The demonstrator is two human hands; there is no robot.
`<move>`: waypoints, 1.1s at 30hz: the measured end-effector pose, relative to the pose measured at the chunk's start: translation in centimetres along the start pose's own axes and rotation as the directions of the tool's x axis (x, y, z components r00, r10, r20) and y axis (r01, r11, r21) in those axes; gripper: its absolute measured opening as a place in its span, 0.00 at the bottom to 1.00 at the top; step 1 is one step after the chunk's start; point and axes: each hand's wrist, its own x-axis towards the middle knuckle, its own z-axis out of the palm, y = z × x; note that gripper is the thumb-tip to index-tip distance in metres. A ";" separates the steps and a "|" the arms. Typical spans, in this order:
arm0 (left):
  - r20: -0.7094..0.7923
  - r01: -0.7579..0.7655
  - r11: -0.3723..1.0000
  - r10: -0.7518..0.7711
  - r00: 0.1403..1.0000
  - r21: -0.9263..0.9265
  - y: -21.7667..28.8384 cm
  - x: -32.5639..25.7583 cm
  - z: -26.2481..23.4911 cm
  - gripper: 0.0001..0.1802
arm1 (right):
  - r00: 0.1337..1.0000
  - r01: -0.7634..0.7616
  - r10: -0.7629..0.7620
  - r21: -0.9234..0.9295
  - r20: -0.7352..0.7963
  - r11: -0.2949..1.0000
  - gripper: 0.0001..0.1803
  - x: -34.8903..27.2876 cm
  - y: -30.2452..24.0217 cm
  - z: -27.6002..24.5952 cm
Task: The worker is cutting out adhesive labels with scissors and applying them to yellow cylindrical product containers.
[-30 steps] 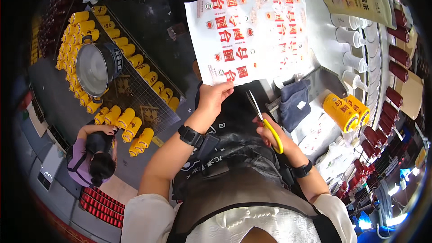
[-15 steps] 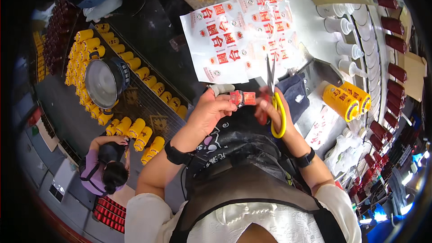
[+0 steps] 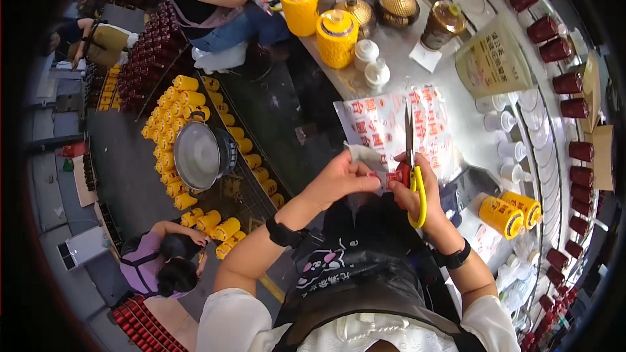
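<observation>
My right hand (image 3: 425, 190) is closed round a pair of scissors (image 3: 419, 186) with a yellow and a red handle loop. Their blades point away from me, over the printed sheet. Between that hand's thumb and fingers shows a small red label (image 3: 393, 178). Close on its left, my left hand (image 3: 342, 179) pinches a pale, translucent strip (image 3: 372, 160), its fingertips partly hidden. Beyond both hands lies a white sheet of red-printed labels (image 3: 365, 117) on the metal table (image 3: 476, 111).
Yellow bottles (image 3: 338, 39) and white pump-like caps (image 3: 377, 74) stand at the table's far end. More yellow bottles (image 3: 502, 217) lie at right, beside a conveyor of dark red bottles (image 3: 574, 108). A metal pot (image 3: 197, 155) is at left. Co-workers (image 3: 163, 264) sit nearby.
My view has shifted, bringing more of the table's far end in. My hands have come together; the red label, formerly at my left fingers, now shows at my right ones.
</observation>
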 end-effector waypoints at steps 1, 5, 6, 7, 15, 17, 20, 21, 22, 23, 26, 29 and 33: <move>0.085 -0.002 0.999 0.006 0.996 -0.051 1.5 -0.2 0.9 0.21 | 0.999 0.035 -0.036 -0.041 -0.010 0.999 0.22 0.1 -1.0 0.5; 0.073 -0.055 0.997 0.059 0.996 -0.051 0.1 0.8 0.2 0.11 | 0.996 0.087 -0.091 -0.169 -0.016 0.982 0.22 1.0 -0.8 0.4; 0.061 -0.063 0.996 0.067 0.996 -0.060 -0.1 0.8 -0.2 0.09 | 0.996 0.090 -0.094 -0.174 -0.015 0.981 0.22 1.1 -0.8 0.5; 0.051 -0.065 0.995 0.069 0.996 -0.072 0.0 0.7 -0.2 0.08 | 0.996 0.064 -0.072 -0.158 -0.045 0.985 0.22 1.1 -1.0 0.8; -0.229 -0.223 0.959 0.180 0.957 -0.178 1.8 0.5 -1.9 0.07 | 0.992 -0.044 0.057 -0.112 0.114 0.993 0.21 -1.1 2.7 -1.2; -0.224 -0.260 0.945 0.215 0.951 -0.199 2.0 0.9 -2.3 0.10 | 0.950 -0.107 0.129 -0.092 0.286 0.990 0.22 -2.2 3.3 -1.3; -0.197 -0.274 0.931 0.229 0.953 -0.242 1.4 1.3 -2.4 0.14 | 0.890 -0.269 0.239 0.023 0.388 0.963 0.20 -3.6 3.0 -0.4; -0.220 -0.254 0.929 0.197 0.955 -0.269 1.4 1.2 -2.0 0.19 | 0.882 -0.265 0.221 0.049 0.417 0.963 0.20 -3.6 3.0 -0.2; -0.217 -0.242 0.929 0.184 0.959 -0.279 1.5 1.1 -1.7 0.19 | 0.874 -0.287 0.242 0.046 0.421 0.957 0.20 -3.4 2.7 0.0; -0.211 -0.230 0.937 0.177 0.961 -0.262 1.7 1.0 -1.4 0.20 | 0.889 -0.230 0.197 0.031 0.413 0.973 0.20 -3.3 2.9 0.1; -0.182 -0.203 0.948 0.160 0.970 -0.244 1.2 1.2 -1.5 0.25 | 0.904 -0.177 0.169 -0.014 0.393 0.984 0.20 -3.0 2.7 0.0; -0.201 -0.199 0.966 0.165 0.966 -0.167 0.8 1.1 -1.1 0.28 | 0.907 -0.166 0.183 -0.078 0.379 0.983 0.19 -2.8 2.7 -0.4; -0.177 -0.145 0.984 0.125 0.976 -0.107 0.2 1.1 -1.1 0.29 | 0.916 -0.121 0.168 -0.147 0.364 0.982 0.19 -2.8 2.5 -0.5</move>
